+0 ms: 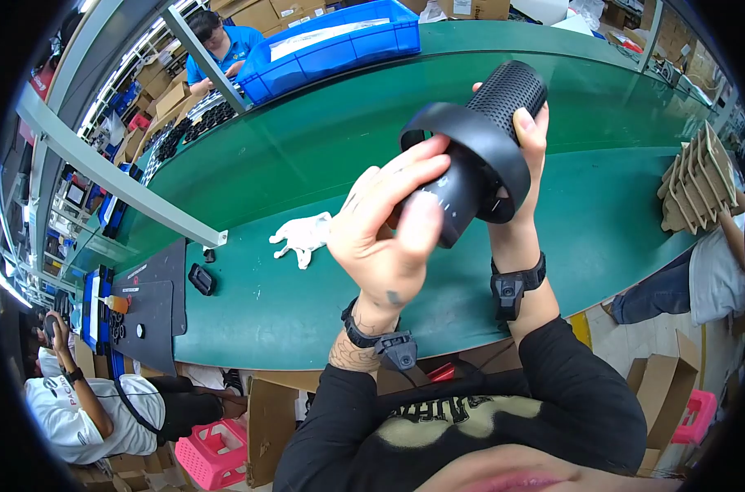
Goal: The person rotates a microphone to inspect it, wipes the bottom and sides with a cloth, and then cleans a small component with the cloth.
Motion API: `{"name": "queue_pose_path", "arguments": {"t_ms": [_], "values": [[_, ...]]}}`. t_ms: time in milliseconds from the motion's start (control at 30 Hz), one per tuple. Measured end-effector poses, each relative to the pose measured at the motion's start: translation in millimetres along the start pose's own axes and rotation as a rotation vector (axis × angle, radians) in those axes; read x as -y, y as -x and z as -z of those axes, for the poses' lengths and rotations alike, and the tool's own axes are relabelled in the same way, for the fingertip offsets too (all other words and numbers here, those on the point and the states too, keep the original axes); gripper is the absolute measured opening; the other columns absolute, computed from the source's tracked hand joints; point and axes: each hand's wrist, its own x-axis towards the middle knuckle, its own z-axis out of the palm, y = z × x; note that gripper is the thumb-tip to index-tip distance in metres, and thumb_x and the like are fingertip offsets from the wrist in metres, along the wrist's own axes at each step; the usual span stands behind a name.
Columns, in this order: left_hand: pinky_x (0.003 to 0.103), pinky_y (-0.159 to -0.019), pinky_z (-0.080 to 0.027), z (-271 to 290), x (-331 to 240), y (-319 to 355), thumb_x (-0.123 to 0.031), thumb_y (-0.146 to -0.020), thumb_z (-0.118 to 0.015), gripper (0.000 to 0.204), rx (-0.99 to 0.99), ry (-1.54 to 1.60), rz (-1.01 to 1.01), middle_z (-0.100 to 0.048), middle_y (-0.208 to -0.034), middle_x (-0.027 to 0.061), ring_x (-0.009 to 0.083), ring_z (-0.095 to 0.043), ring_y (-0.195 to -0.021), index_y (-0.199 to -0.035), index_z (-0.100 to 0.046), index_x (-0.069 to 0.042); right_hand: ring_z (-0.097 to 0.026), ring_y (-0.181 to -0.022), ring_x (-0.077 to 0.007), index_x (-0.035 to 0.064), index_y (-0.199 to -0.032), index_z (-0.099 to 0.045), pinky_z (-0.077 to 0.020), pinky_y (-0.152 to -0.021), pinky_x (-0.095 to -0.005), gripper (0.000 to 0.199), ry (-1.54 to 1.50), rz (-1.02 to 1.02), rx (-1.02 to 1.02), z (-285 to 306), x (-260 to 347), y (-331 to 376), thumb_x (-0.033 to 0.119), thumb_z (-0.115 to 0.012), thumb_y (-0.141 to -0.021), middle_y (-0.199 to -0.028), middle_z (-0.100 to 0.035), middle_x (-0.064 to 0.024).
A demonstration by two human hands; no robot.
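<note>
Black cylinder (pixel 479 156) gripped between both hands: left (pixel 389 230) front, right (pixel 530 139) behind.

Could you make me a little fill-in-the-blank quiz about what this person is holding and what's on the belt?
1. Both hands hold a black ____-shaped part with a mesh end.
2. The left hand grips its smooth end; the right hand grips the ____ end.
3. A white ____ lies on the green belt.

Missing words: cylinder; mesh; glove
</note>
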Motion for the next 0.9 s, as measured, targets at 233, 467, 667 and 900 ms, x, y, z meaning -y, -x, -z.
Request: {"name": "queue_pose_path", "arguments": {"t_ms": [233, 467, 667, 900], "values": [[0.028, -0.077, -0.048, 2.4, 3.7, -1.1, -0.008, -0.08, -0.057, 0.025, -0.061, 0.172, 0.07, -0.068, -0.106, 0.0178, 0.0195, -0.062, -0.085, -0.099, -0.069, 0.004, -0.059, -0.093, -0.0242, 0.0041, -0.127, -0.037, -0.0525, -0.081, -0.0364, 0.049, 0.045, -0.001, -0.034, -4.2, -0.8, 3.5, 0.033, -0.049, -0.089, -0.115, -0.054, -0.0188], [0.031, -0.089, -0.046, 3.6, -7.0, -1.1, -0.011, -0.082, -0.054, 0.03, 0.028, -0.082, 0.015, -0.066, -0.106, 0.0193, 0.0235, -0.063, -0.097, -0.103, -0.067, 0.006, -0.06, -0.093, -0.0239, 0.0033, -0.127, -0.037, -0.0516, -0.081, -0.0347, 0.05, -0.059, 0.216, 0.059, -1.8, 3.4, 5.0, 0.032, -0.05, -0.088, -0.115, -0.054, -0.0194], [0.033, -0.088, -0.045, 11.5, 5.1, -4.9, -0.015, -0.076, -0.066, 0.038, -0.025, 0.268, 0.224, -0.063, -0.114, 0.017, 0.0239, -0.06, -0.102, -0.107, -0.065, 0.006, -0.061, -0.091, -0.0211, 0.005, -0.124, -0.039, -0.0519, -0.082, -0.0328, 0.045, -0.041, 0.01, -0.048, -0.4, -5.5, 3.3, 0.033, -0.051, -0.091, -0.111, -0.056, -0.0143], [0.035, -0.097, -0.04, 7.0, -9.8, -21.5, -0.036, -0.074, -0.075, 0.06, 0.197, -0.364, -0.302, -0.059, -0.121, 0.0211, 0.0284, -0.058, -0.103, -0.115, -0.061, 0.007, -0.065, -0.092, -0.0192, 0.0064, -0.118, -0.05, -0.0548, -0.082, -0.0334, 0.037, -0.341, -0.509, -0.014, -7.8, -7.7, 8.6, 0.034, -0.053, -0.094, -0.105, -0.062, -0.0095]]}}
